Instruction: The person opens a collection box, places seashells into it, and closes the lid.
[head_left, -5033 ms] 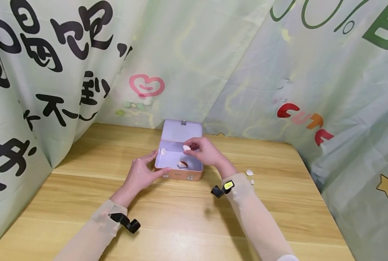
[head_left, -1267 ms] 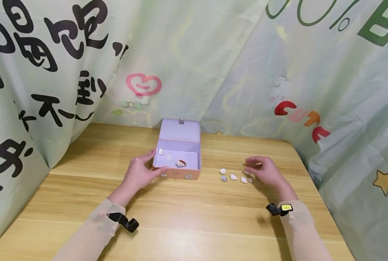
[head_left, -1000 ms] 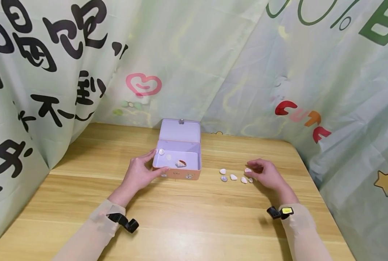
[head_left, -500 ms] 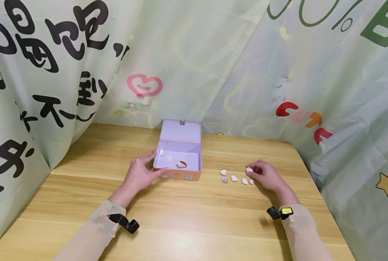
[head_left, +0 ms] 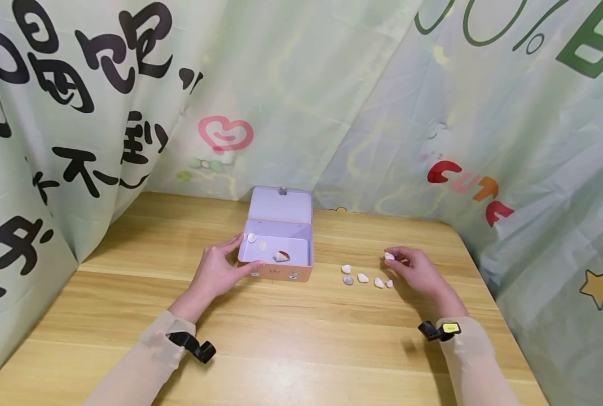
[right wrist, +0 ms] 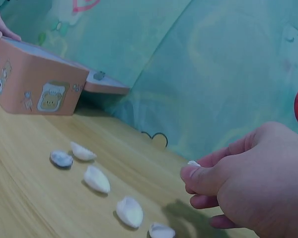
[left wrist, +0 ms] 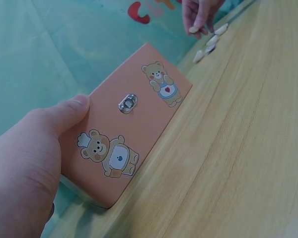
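Observation:
An orange-pink tin box (head_left: 301,274) with a lilac inside stands with its lid (head_left: 281,205) folded back. My left hand (head_left: 216,269) grips its left end, thumb on the front wall in the left wrist view. Inside lie a brown-and-white striped shell (head_left: 282,256), a round white shell (head_left: 251,237) and a faint pale shell (head_left: 263,246). Right of the box, my right hand (head_left: 417,272) pinches a small white seashell (head_left: 389,256) between thumb and fingertips, raised over the table in the right wrist view; the fingers mostly cover it.
Several shells lie in a loose group between the box and my right hand, among them a greyish shell (head_left: 348,279) and a white shell (head_left: 346,269). A printed curtain (head_left: 372,113) hangs behind the wooden table (head_left: 281,338) and along both sides.
Five seconds ago my right hand held a white shell over the box; it has since moved right to the loose shells. Within the last second it pinched a shell and raised it slightly. The left hand stays put.

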Tool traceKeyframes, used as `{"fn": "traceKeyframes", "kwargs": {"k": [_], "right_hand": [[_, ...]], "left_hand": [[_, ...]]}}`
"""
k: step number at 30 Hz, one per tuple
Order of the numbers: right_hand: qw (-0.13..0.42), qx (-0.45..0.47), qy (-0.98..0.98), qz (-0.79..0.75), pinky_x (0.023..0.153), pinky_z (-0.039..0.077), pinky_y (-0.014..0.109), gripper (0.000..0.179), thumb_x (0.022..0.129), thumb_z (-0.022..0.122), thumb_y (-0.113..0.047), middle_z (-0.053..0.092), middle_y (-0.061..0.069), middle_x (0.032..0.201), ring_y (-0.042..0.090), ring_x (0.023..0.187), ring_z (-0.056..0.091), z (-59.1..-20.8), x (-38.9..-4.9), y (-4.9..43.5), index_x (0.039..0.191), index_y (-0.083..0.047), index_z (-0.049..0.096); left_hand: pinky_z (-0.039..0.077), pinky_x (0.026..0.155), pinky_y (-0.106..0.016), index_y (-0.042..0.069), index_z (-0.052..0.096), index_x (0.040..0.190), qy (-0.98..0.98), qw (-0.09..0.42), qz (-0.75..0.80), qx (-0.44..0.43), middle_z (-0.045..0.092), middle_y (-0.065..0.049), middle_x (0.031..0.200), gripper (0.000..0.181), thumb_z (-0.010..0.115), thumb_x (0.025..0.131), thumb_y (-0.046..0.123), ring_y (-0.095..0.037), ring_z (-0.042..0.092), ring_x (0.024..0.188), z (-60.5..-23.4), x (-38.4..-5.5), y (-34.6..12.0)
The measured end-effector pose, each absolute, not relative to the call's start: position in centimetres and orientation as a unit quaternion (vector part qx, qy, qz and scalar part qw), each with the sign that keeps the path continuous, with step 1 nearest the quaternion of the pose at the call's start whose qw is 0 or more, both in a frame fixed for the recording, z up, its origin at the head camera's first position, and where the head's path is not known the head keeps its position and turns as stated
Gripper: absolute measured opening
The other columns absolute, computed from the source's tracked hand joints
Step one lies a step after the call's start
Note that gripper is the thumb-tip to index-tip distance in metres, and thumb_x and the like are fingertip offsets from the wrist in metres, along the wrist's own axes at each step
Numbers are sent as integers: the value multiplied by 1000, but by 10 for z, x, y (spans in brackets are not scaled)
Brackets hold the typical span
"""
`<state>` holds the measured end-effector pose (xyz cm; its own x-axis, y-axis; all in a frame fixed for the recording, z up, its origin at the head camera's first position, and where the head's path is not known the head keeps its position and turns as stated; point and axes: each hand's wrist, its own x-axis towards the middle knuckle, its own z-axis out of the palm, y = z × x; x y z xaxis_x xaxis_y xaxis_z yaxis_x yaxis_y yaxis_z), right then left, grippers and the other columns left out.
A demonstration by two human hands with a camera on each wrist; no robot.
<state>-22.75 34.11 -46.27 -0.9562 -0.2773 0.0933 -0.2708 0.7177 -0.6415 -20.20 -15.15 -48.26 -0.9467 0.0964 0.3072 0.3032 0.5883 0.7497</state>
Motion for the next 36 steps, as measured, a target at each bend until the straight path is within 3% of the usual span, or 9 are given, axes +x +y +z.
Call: {"fn": "traceKeyframes", "kwargs": {"k": [4, 8, 21, 28, 36], "right_hand": [[3, -153, 926, -345, 85, 56, 39, 34, 108, 65, -15, 74, 17, 119, 29, 100, 69, -456, -227, 337, 135, 6, 67], [4, -163, 923, -349, 88, 56, 43, 36, 108, 64, -17, 74, 19, 121, 30, 102, 70, -449, -228, 331, 136, 7, 66], [-7, -191, 912, -363, 90, 55, 47, 38, 108, 65, -18, 74, 16, 122, 30, 105, 70, -427, -233, 308, 138, 5, 66], [-7, -202, 907, -369, 92, 54, 52, 38, 108, 66, -19, 74, 16, 124, 32, 106, 69, -418, -235, 290, 139, 3, 66], [3, -213, 899, -382, 92, 55, 50, 37, 107, 67, -19, 73, 13, 123, 30, 107, 68, -413, -242, 269, 139, 0, 67]], "left_hand": [[44, 50, -31, -1, 58, 148, -886, 107, -437, -112, 55, -13, 152, 98, 90, 78, 60, -21, 45, 54, -482, -203, -151], [44, 49, -30, -1, 57, 148, -886, 103, -437, -113, 54, -14, 152, 100, 89, 78, 62, -15, 39, 50, -483, -204, -151], [41, 44, -30, -2, 57, 148, -885, 107, -439, -112, 54, -14, 152, 97, 91, 79, 57, -16, 38, 50, -484, -202, -151], [43, 51, -31, -2, 58, 147, -887, 111, -434, -110, 55, -13, 151, 95, 92, 79, 55, -18, 41, 57, -483, -201, -151], [40, 42, -30, -2, 57, 148, -885, 105, -440, -109, 55, -15, 152, 95, 92, 79, 53, -12, 32, 44, -482, -201, -151]]}}
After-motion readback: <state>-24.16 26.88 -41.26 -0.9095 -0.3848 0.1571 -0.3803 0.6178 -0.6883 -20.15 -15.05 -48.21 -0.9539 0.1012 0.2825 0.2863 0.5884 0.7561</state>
